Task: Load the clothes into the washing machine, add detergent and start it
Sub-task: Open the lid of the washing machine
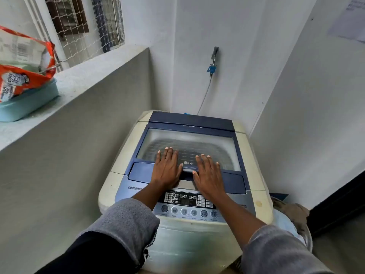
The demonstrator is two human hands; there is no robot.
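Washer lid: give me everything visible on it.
The lid is shut and lies flat on the top-loading washing machine. It has a dark blue frame, plastic by the look, around a cloudy see-through window showing the ribbed drum beneath. An LG logo sits at its front edge above a handle recess. The left hand and right hand rest flat on it, fingers spread.

glossy plastic washer lid (189, 145), fleecy grey sleeve (130, 218), matt plaster wall (79, 135)

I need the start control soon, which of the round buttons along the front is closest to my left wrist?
The leftmost round button, just beside the left forearm; the other five run rightward, farther away. Labels are too blurred to read.
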